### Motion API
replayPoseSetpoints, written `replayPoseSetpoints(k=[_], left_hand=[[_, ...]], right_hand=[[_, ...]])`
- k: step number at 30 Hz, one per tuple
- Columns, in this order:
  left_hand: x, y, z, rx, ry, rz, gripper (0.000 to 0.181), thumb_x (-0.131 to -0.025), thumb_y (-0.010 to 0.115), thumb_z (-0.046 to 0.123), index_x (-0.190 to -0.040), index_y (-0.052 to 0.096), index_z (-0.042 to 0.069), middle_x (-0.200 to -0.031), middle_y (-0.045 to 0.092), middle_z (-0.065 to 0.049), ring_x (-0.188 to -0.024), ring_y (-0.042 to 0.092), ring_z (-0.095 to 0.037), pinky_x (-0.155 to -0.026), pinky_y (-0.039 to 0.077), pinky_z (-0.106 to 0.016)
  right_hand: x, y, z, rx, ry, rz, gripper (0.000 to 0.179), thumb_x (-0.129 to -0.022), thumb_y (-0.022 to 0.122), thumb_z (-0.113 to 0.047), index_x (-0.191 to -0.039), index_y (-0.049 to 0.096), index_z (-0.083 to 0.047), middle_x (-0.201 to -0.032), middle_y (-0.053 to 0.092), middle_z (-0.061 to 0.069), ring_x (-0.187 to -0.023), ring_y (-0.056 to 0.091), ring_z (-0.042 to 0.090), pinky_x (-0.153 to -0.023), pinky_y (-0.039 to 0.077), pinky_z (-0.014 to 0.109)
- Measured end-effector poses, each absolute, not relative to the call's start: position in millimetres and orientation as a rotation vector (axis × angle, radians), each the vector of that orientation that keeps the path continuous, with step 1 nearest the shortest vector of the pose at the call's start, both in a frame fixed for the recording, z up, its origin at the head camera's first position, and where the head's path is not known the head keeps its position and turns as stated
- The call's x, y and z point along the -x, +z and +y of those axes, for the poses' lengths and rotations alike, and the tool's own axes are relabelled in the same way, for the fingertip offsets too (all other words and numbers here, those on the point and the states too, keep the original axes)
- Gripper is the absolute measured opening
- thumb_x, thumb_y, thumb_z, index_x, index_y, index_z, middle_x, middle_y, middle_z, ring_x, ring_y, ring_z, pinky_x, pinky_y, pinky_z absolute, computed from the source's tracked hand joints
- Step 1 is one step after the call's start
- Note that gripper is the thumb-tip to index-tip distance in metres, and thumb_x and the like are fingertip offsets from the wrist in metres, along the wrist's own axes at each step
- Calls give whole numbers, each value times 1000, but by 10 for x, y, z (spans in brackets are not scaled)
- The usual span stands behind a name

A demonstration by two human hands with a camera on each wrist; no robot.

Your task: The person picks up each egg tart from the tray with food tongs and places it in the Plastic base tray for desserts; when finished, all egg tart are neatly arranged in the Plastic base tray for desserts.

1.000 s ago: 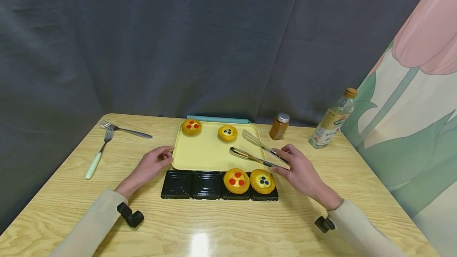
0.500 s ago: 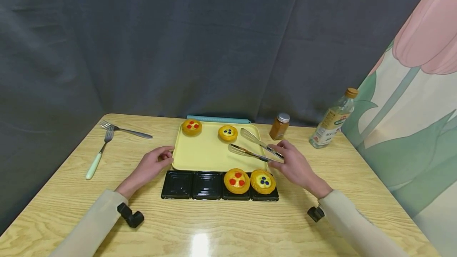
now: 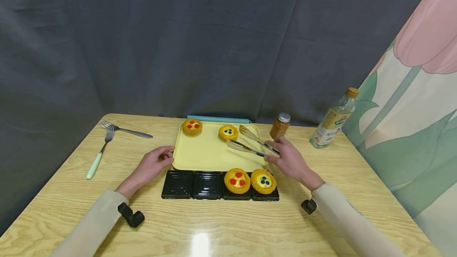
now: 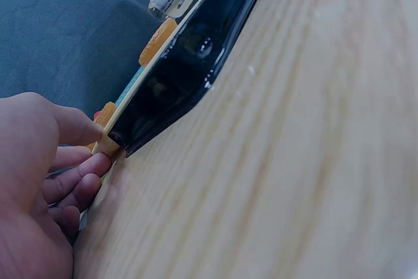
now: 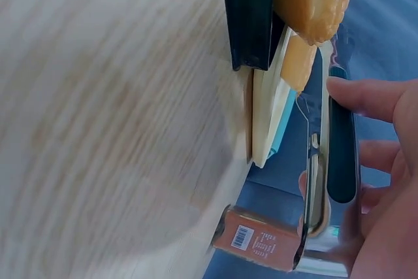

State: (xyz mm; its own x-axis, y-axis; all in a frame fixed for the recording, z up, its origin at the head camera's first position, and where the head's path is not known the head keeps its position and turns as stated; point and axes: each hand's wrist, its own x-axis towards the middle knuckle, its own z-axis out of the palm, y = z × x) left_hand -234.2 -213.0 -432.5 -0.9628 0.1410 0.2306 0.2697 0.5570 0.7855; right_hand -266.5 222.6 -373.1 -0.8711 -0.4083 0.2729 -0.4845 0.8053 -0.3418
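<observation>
My left hand (image 3: 154,164) pinches the left edge of a pale yellow tray (image 3: 200,154); in the left wrist view the thumb lies on its rim, fingertips beneath. In my right hand (image 3: 290,160) are metal tongs (image 3: 255,138) with dark grips (image 5: 341,138). Their spread tips hang over the tray's right part, close to a small tart with blue dots (image 3: 228,132). A red-dotted tart (image 3: 192,126) sits at the tray's back left. In front lies a black tray of square compartments (image 3: 177,184); its two right ones hold a red-dotted tart (image 3: 237,181) and a blue-dotted tart (image 3: 263,181).
Two forks lie at the left, one metal (image 3: 128,131) and one with a pale green handle (image 3: 94,165). At the back right stand a brown spice jar (image 3: 279,126) and a glass bottle (image 3: 331,120). A turquoise strip (image 3: 218,119) runs behind the yellow tray.
My right hand has moved left and away from me with the tongs, bringing their tips nearer the blue-dotted tart on the yellow tray. My left hand has stayed at the tray's edge.
</observation>
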Motion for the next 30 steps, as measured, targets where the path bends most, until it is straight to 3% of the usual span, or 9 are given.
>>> replayPoseSetpoints(k=[7, 30], left_hand=[[2345, -4332, -2126, 355, -1365, -2646, 39, -99, 64, 8, -135, 58, -5, -104, 62, -6, -96, 56, -21, -85, 46, -38], [2343, -4338, -2117, 336, -1379, -2649, 40, -99, 64, 9, -136, 57, -5, -105, 62, -7, -97, 56, -22, -85, 45, -40]], right_hand=[[2722, -3739, 2180, -693, 595, -2797, 51, -90, 76, -18, -134, 63, 2, -112, 55, 18, -85, 48, 27, -72, 39, 40], [2852, -3750, 2086, -681, 571, -2822, 50, -90, 76, -16, -134, 62, 4, -110, 55, 19, -89, 49, 30, -74, 42, 44]])
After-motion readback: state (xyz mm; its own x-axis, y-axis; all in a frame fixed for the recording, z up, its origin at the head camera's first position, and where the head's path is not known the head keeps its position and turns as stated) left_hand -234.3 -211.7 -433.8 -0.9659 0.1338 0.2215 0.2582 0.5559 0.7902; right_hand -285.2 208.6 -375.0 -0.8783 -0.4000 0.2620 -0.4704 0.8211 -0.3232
